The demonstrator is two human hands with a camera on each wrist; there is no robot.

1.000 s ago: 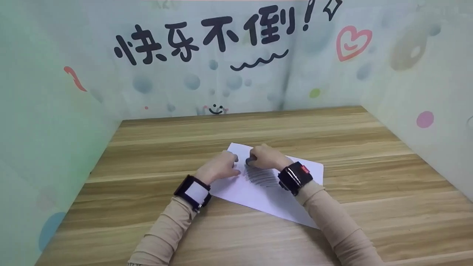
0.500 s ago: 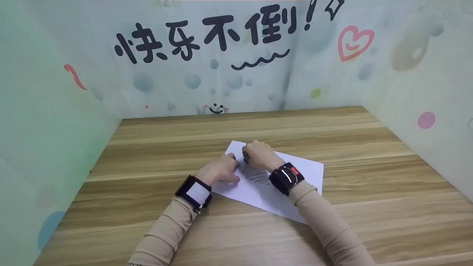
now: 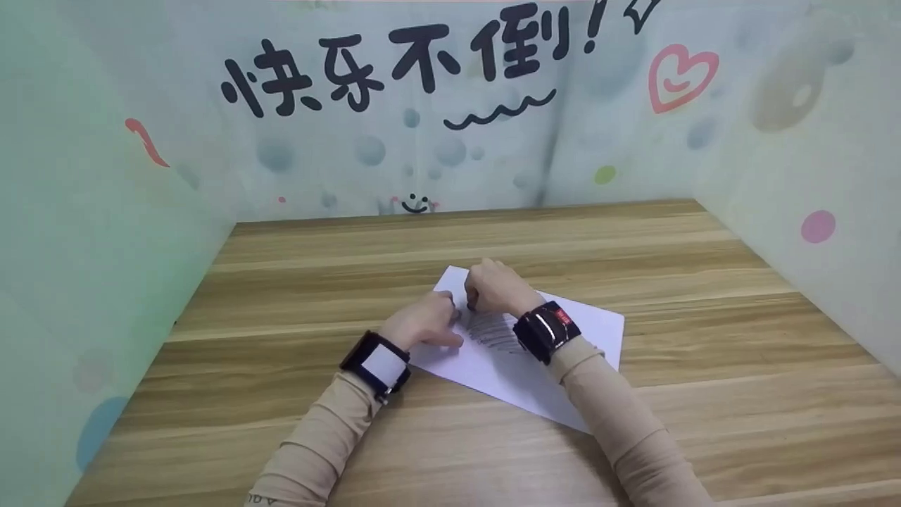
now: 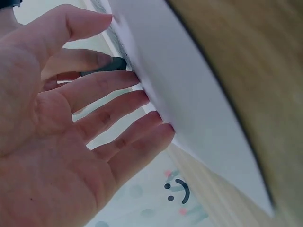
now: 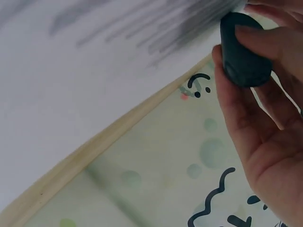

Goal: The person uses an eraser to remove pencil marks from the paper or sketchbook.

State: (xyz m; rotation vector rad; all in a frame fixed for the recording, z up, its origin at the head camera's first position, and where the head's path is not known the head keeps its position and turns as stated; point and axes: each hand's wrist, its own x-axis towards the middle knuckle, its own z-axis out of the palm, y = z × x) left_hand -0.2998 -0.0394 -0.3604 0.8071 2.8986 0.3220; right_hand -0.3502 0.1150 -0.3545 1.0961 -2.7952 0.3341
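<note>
A sheet of white paper (image 3: 493, 380) lies slanted on the table. A patch of dark grey strokes (image 3: 493, 332) marks its middle, partly covered by my right hand (image 3: 498, 287). That hand pinches a smooth, dark teal, drop-shaped block (image 5: 244, 52) between thumb and fingers. In the right wrist view the block's narrow end is at the paper beside the strokes. My left hand (image 3: 426, 320) rests its fingertips on the paper's left part. Its fingers (image 4: 113, 116) are spread and nearly straight, and the thumb stands apart, as the left wrist view tells.
The wood-grain table (image 3: 317, 267) surrounds the paper. Printed pale sheets wall it in: a back wall (image 3: 338, 176) with dark characters, a left wall (image 3: 91, 232) and a right wall (image 3: 788, 176). A dark band sits on each wrist.
My right hand has shifted left and slightly away from me across the paper, still holding the dark block. My left hand has stayed at the paper's left part.
</note>
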